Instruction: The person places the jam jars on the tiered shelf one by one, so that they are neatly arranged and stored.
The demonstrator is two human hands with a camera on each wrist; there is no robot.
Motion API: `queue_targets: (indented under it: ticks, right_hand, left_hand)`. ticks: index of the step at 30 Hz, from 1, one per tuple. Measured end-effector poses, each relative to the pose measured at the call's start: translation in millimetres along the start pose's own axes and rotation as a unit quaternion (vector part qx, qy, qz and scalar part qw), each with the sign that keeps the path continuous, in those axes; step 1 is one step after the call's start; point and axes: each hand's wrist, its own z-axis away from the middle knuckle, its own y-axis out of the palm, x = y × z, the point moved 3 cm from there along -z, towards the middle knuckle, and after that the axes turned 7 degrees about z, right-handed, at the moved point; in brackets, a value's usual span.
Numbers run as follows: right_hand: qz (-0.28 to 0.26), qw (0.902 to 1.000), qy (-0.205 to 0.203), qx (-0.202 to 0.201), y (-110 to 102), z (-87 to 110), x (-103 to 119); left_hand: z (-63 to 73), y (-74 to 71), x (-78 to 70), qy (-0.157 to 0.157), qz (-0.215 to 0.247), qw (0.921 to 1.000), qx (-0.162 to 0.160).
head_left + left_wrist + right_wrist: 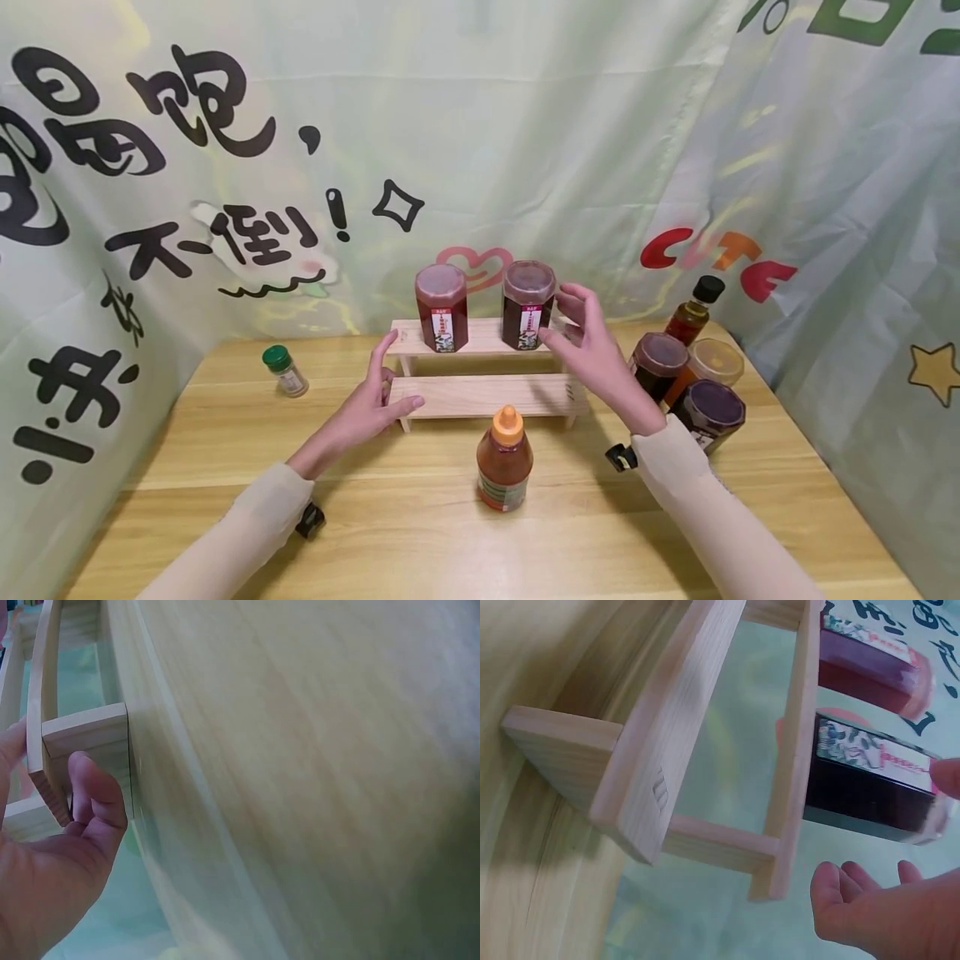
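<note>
A two-tier wooden rack [480,393] stands on the table, with two hexagonal dark-red jars on its upper tier: a left jar [441,312] and a right jar [529,310]. My left hand [365,406] grips the rack's left end, its fingers curled around the lower board [43,761] in the left wrist view. At the right jar is my right hand [600,350], fingers spread loosely around its side. In the right wrist view the thumb overlaps the right jar [870,791] near its lid, while the other fingers are apart from it. Whether the thumb touches cannot be told.
An orange-capped squeeze bottle [505,467] stands in front of the rack. A green-capped shaker [286,372] is to the left. At right cluster a black-capped bottle [690,315], two dark jars [708,410] and a yellow-lidded jar [716,361]. A printed curtain [540,150] hangs behind.
</note>
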Motion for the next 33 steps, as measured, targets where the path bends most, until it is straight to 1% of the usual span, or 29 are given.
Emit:
queue_targets:
  ticks: [4, 8, 10, 12, 17, 20, 23, 25, 27, 33]
  right_hand:
    - [0.016, 0.9997, -0.012, -0.016, -10.3, 17.4, 9.4]
    - [0.029, 0.9974, -0.042, -0.051, -25.2, 31.9, 15.7]
    - [0.038, 0.9959, -0.051, -0.065, -34.3, 38.9, 17.9]
    - [0.052, 0.9945, -0.049, -0.077, -44.6, 47.7, 19.8]
    - [0.088, 0.9915, -0.033, -0.09, -70.6, 70.9, 19.2]
    - [0.096, 0.9894, -0.036, -0.103, -84.7, 81.6, 15.4]
    - [0.098, 0.9853, -0.04, -0.134, -99.0, 92.7, 8.9]
    - [0.109, 0.9812, -0.037, -0.155, -108.2, 101.2, 2.8]
    - [0.124, 0.9769, -0.029, -0.172, -116.4, 109.0, -4.4]
    - [0.156, 0.9677, 0.003, -0.198, -136.8, 128.0, -28.5]
  left_hand:
    - [2.9, -4.8, 0.6, -0.001, -0.002, 1.0, 0.002]
    - [2.3, -6.2, 2.0, 0.003, -0.001, 1.0, 0.006]
    - [2.2, -6.2, 2.6, 0.007, -0.004, 0.9999, 0.008]
    - [2.0, -6.0, 2.8, 0.007, -0.003, 0.9999, 0.008]
    - [1.0, -5.6, 2.5, 0.009, -0.004, 0.9999, 0.013]
    - [1.0, -6.8, 1.4, 0.012, 0.001, 0.9998, 0.016]
    - [0.9, -7.9, 0.8, 0.015, 0.005, 0.9996, 0.022]
    - [0.6, -7.8, 0.4, 0.016, 0.005, 0.9995, 0.027]
    - [0.0, -7.4, 0.5, 0.016, 0.006, 0.9994, 0.03]
    - [-1.9, -7.1, 2.3, 0.012, 0.016, 0.9994, 0.029]
